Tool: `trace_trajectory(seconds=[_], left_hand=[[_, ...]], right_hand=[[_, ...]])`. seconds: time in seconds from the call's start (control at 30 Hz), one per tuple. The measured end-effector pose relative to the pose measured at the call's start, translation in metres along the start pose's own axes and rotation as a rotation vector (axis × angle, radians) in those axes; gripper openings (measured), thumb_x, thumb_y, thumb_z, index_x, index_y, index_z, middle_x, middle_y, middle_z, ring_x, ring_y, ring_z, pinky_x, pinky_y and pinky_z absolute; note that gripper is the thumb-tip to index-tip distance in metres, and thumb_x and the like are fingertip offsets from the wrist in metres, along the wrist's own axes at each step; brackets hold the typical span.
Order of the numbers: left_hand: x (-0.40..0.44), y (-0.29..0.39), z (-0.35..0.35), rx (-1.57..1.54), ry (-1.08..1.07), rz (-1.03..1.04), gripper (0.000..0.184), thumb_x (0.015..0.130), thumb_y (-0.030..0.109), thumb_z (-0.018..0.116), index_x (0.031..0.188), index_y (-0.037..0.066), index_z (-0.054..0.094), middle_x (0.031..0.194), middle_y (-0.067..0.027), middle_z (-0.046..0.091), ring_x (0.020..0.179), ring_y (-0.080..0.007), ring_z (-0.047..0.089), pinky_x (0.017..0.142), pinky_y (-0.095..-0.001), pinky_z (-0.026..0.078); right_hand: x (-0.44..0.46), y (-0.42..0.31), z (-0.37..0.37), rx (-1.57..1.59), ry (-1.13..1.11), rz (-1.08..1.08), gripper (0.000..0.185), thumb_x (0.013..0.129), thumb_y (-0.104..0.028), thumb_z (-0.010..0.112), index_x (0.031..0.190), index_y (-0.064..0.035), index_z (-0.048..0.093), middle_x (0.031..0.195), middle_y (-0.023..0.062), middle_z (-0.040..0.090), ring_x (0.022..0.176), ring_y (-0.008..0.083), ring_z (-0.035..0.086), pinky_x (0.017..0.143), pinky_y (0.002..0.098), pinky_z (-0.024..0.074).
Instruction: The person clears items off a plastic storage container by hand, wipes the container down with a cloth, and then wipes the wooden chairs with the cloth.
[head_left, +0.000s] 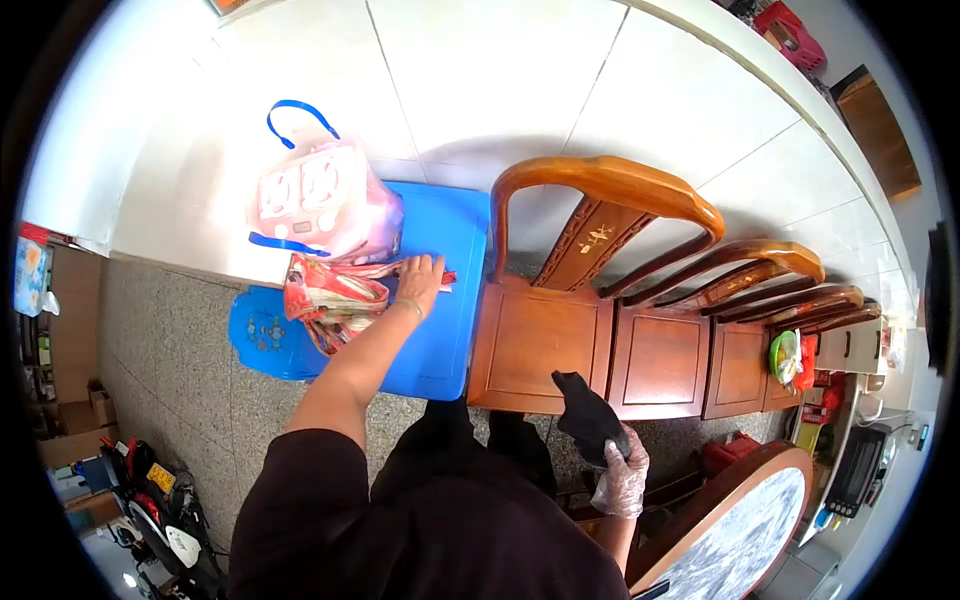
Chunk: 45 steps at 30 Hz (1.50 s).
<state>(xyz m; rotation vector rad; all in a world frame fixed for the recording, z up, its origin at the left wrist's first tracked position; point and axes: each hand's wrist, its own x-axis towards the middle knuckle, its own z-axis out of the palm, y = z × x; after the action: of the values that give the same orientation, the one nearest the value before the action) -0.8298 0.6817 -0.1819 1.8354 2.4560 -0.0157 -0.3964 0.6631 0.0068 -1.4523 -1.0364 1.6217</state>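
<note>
My left hand point(420, 285) is bare, with a thin band at the wrist. Its fingers are closed on the gathered end of a red and cream patterned cloth bag point(335, 297), and a short red end pokes out past them. The bag lies on a blue plastic surface point(440, 345), beside a pink container point(305, 195) with blue handles. My right hand point(623, 475), in a clear plastic glove, holds a limp black cloth point(587, 415) in front of the wooden chairs. What the cloth is exactly I cannot tell.
Wooden chairs point(540, 345) stand in a row along the tiled wall to the right. A blue stool point(265, 335) sits at the left. A round table with a marble top point(745, 540) is at lower right, and a motorcycle point(165, 520) at lower left. A green bowl point(785, 357) rests on a far chair.
</note>
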Motion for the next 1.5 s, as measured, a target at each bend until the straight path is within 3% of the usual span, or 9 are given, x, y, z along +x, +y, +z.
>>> trace_trajectory(seconds=[0.4,0.47,0.6,0.63,0.67,0.87,1.03,1.23,1.5], left_hand=[[-0.024,-0.006,-0.022,-0.501,0.51,-0.065,0.026,0.07,0.007,0.073,0.089,0.006,0.055,0.084,-0.0081,0.059,0.083,-0.0277,0.058,0.086,-0.049,0.042],[-0.026,0.008,-0.049,-1.333,0.341,-0.518,0.02,0.078,0.001,0.066,0.094,0.007,0.056,0.086,-0.0044,0.06,0.078,-0.019,0.061,0.072,-0.0359,0.051],[-0.013,0.026,-0.17,-1.871,0.391,-0.411,0.017,0.081,0.001,0.065,0.094,0.005,0.056,0.083,-0.004,0.061,0.072,-0.0141,0.063,0.058,-0.0276,0.052],[-0.005,0.029,-0.205,-1.831,0.446,-0.391,0.016,0.083,0.002,0.065,0.096,0.006,0.057,0.078,-0.003,0.06,0.059,-0.0096,0.059,0.045,-0.0245,0.046],[0.003,0.022,-0.244,-1.716,0.397,-0.234,0.015,0.084,0.002,0.064,0.096,0.005,0.056,0.081,-0.0033,0.06,0.062,-0.0096,0.059,0.048,-0.0248,0.047],[0.103,0.001,-0.42,-0.527,1.06,0.379,0.027,0.078,-0.002,0.063,0.102,0.006,0.054,0.094,-0.0089,0.058,0.089,-0.0283,0.06,0.076,-0.035,0.049],[0.198,-0.018,-0.478,-0.01,0.696,0.371,0.032,0.079,0.01,0.065,0.11,0.009,0.057,0.099,-0.0117,0.054,0.1,-0.0319,0.054,0.086,-0.0402,0.045],[0.234,-0.02,-0.499,-0.084,0.117,0.188,0.059,0.072,0.046,0.074,0.117,0.012,0.058,0.107,-0.0131,0.055,0.106,-0.0308,0.052,0.091,-0.0406,0.042],[0.248,-0.035,-0.471,-0.132,0.329,0.298,0.062,0.068,0.051,0.074,0.121,0.021,0.062,0.117,-0.0143,0.055,0.113,-0.0298,0.051,0.097,-0.0386,0.038]], right_hand=[[0.002,0.009,0.005,-0.044,-0.06,-0.04,0.033,0.081,0.0,0.064,0.114,0.0007,0.06,0.102,0.0049,0.062,0.096,0.0143,0.056,0.089,0.0294,0.0437],[-0.003,-0.01,0.008,-0.293,-0.077,-0.061,0.036,0.08,-0.008,0.065,0.115,0.0008,0.06,0.103,0.0084,0.064,0.098,0.0184,0.058,0.09,0.0317,0.0439],[0.002,-0.005,0.008,-0.584,-0.051,-0.143,0.04,0.077,-0.013,0.067,0.114,0.0014,0.061,0.101,0.0206,0.064,0.093,0.0353,0.062,0.082,0.04,0.0483],[0.001,0.0,0.012,-0.349,-0.049,-0.124,0.028,0.08,-0.005,0.063,0.106,0.0047,0.062,0.091,0.0055,0.063,0.084,0.0141,0.057,0.079,0.0301,0.0469],[-0.007,-0.013,0.024,-0.256,-0.04,-0.121,0.027,0.081,-0.006,0.064,0.105,0.0051,0.062,0.093,0.0043,0.064,0.085,0.013,0.057,0.08,0.0294,0.0468],[-0.039,-0.064,0.054,-0.387,0.052,-0.161,0.032,0.09,-0.022,0.063,0.113,0.0001,0.062,0.107,0.0177,0.065,0.098,0.0299,0.06,0.09,0.0398,0.0455],[-0.048,-0.045,0.052,0.041,0.03,-0.119,0.027,0.09,-0.011,0.059,0.113,0.0037,0.061,0.097,0.0101,0.067,0.087,0.018,0.061,0.077,0.0304,0.049],[-0.064,-0.031,0.045,-0.075,0.155,-0.076,0.029,0.089,-0.012,0.062,0.113,0.0036,0.06,0.1,0.0109,0.066,0.091,0.0192,0.06,0.081,0.0312,0.0482],[-0.069,-0.028,0.048,-0.146,0.204,-0.008,0.031,0.088,-0.013,0.063,0.114,0.0043,0.059,0.1,0.0122,0.066,0.092,0.0194,0.06,0.084,0.0313,0.0471]])
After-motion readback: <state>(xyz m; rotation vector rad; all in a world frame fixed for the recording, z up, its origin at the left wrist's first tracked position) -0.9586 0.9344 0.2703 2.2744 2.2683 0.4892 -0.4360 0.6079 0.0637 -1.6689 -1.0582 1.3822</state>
